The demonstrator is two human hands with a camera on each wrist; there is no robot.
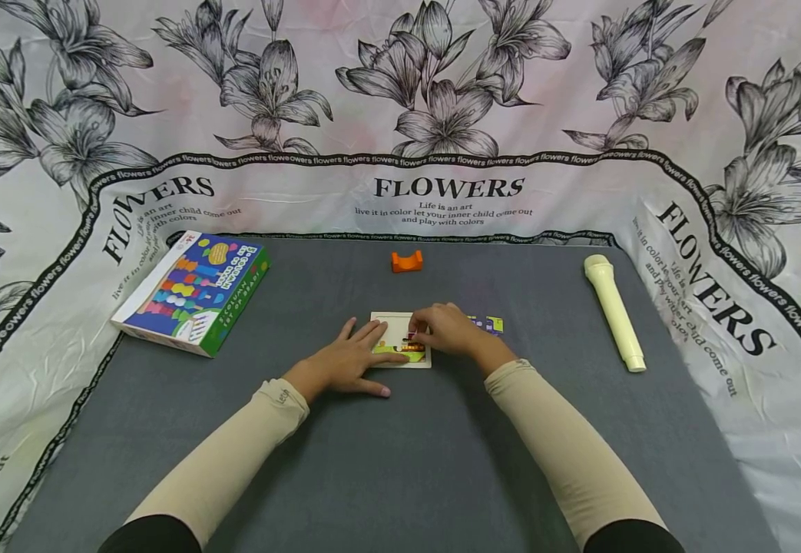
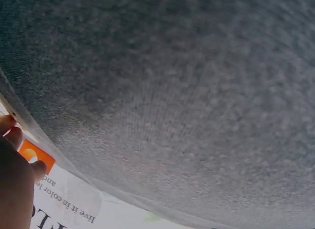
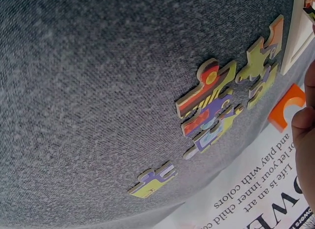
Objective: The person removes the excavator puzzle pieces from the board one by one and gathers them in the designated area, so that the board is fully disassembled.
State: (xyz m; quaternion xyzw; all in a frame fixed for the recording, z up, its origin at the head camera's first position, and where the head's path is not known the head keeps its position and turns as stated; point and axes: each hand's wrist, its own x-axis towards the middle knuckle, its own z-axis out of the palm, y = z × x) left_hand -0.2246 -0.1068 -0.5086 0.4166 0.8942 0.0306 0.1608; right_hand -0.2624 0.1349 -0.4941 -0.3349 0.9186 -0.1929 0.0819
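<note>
A white puzzle tray (image 1: pixel 388 318) lies mid-table with colourful pieces along its lower part. My left hand (image 1: pixel 345 365) rests palm down with spread fingers over the tray's left side and lower edge. From the right, my right hand (image 1: pixel 450 330) reaches over the tray, its thumb and fingers bent together on a small dark-and-red puzzle piece (image 1: pixel 412 338), mostly hidden beneath them. Loose puzzle pieces (image 1: pixel 488 324) lie just right of the tray, partly covered by that hand. In the right wrist view several show separately, among them a red-and-yellow piece (image 3: pixel 209 86).
An orange curved block (image 1: pixel 407 262) sits behind the tray. At the left stands a blue and green game box (image 1: pixel 196 292), lying flat. A cream-coloured rod with a wider head (image 1: pixel 614 311) lies at the right. Flower-printed cloth (image 1: pixel 451 200) surrounds the grey table (image 1: pixel 400 476).
</note>
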